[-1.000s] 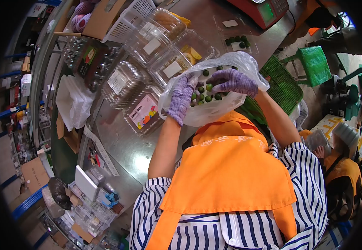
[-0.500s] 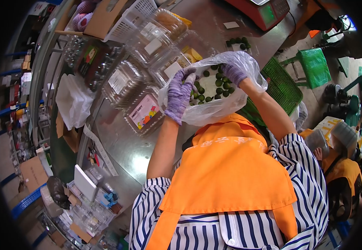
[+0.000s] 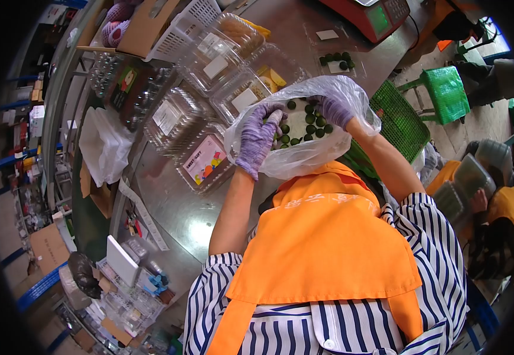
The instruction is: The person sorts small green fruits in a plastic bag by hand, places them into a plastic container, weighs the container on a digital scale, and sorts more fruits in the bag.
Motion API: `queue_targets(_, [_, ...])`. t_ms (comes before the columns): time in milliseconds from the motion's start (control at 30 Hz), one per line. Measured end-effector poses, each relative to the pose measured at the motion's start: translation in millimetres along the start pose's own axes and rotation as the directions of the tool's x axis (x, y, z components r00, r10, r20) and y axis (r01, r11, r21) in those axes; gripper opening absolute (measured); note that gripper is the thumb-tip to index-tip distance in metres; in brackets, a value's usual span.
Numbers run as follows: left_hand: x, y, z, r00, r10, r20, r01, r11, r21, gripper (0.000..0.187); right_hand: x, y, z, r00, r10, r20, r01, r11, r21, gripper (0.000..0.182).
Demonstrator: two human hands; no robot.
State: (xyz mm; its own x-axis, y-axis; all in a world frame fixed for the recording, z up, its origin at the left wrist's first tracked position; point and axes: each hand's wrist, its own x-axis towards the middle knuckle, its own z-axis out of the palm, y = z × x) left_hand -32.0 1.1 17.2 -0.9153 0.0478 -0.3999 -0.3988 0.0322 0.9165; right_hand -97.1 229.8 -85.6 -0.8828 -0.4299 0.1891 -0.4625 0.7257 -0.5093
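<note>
Several small round green fruits like limes lie inside a clear plastic bag, its mouth spread wide. At the bag's left side, my left hand, in a purple knitted glove, has thumb and fingers drawn together over the fruit; anything between them is hidden. My right hand, gloved the same way, reaches in from the right edge of the bag. Its fingers curl down beside the limes, and I cannot make out what they hold.
Clear clamshell boxes crowd the left of the metal table. Beyond the bag are an open box of limes and a red scale. A green basket stands at right. Another person holds clear boxes.
My right hand has shifted slightly, and the left fingers have closed in a little over the limes. At right, the other person's clear boxes have moved.
</note>
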Motion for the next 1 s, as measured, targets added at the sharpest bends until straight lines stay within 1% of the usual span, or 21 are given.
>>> queue_targets(33, [-0.1,0.3,0.4,1.000,0.002,0.004,-0.002,1.000,0.008,0.019,1.6,-4.1,-5.2,0.999,-0.034,0.035,0.033,0.999,0.029,0.020])
queue_targets(67, [-0.3,1.4,1.0,1.000,0.000,-0.003,0.000,1.000,0.008,0.020,1.4,-6.8,-13.8,0.999,0.040,0.017,-0.039,0.999,-0.034,0.019])
queue_targets(100, [-0.8,2.9,1.6,1.000,-0.002,-0.012,0.002,1.000,0.007,0.020,7.4,-28.9,-41.9,0.994,0.111,-0.004,-0.110,0.989,-0.095,0.019])
queue_targets(133, [-1.5,4.1,1.2,1.000,-0.004,-0.025,0.004,1.000,0.005,0.021,11.6,-41.1,-56.1,0.984,0.176,-0.027,-0.178,0.972,-0.152,0.018])
queue_targets(233, [-1.2,5.7,-1.3,0.999,-0.013,0.035,0.010,0.996,0.088,0.025,20.3,-9.5,-46.1,0.964,0.262,0.050,-0.236,0.926,-0.296,0.018])
queue_targets(267, [-0.5,4.8,-0.5,0.999,-0.016,0.032,0.013,0.994,0.106,0.027,16.9,0.9,-38.0,0.984,0.165,-0.067,-0.176,0.954,-0.241,0.015])
queue_targets(367, [2.4,1.0,3.0,1.000,-0.016,0.019,0.013,0.990,0.142,0.032,22.2,-5.2,-46.4,0.967,0.255,0.014,-0.240,0.927,-0.289,0.017])
queue_targets(467, [3.1,-0.4,3.5,1.000,-0.011,0.007,0.010,0.990,0.141,0.035,23.4,-8.5,-43.6,0.958,0.285,0.040,-0.257,0.910,-0.325,0.017])
queue_targets(567, [2.7,-0.6,0.8,1.000,-0.017,0.018,0.015,0.992,0.128,0.035,18.7,0.3,-29.4,0.968,0.248,-0.033,-0.245,0.915,-0.321,0.017])
queue_targets(667, [1.8,-3.6,-1.1,1.000,-0.019,0.021,0.016,0.991,0.132,0.034,13.7,13.8,-5.8,0.972,0.177,-0.154,-0.212,0.943,-0.257,0.018])
queue_targets(767, [-1.4,1.4,0.9,1.000,-0.021,0.014,0.019,0.993,0.118,0.033,14.4,2.9,-21.4,0.940,0.339,0.049,-0.307,0.897,-0.319,0.019])
queue_targets(800, [-1.4,2.3,0.6,1.000,-0.019,0.012,0.018,0.993,0.113,0.032,18.2,-22.7,-46.0,0.924,0.367,0.107,-0.336,0.913,-0.232,0.019])
queue_targets(900, [-2.4,1.8,-1.5,1.000,-0.021,0.001,0.021,0.993,0.115,0.030,12.3,-25.1,-48.1,0.981,0.192,0.003,-0.191,0.976,-0.103,0.021])
queue_targets(933, [-1.0,2.1,-0.4,1.000,-0.018,0.001,0.018,0.993,0.119,0.030,8.7,-28.6,-54.9,0.980,0.197,0.009,-0.198,0.979,0.047,0.028])
queue_targets(967, [0.6,2.4,0.8,1.000,-0.013,0.000,0.013,0.994,0.112,0.029,8.3,-32.1,-63.4,0.963,0.243,0.113,-0.262,0.945,0.195,0.030])
queue_targets(1000, [1.5,2.6,1.5,1.000,-0.008,-0.002,0.008,0.994,0.106,0.028,11.7,-41.6,-74.8,0.937,0.269,0.222,-0.332,0.883,0.333,0.031])
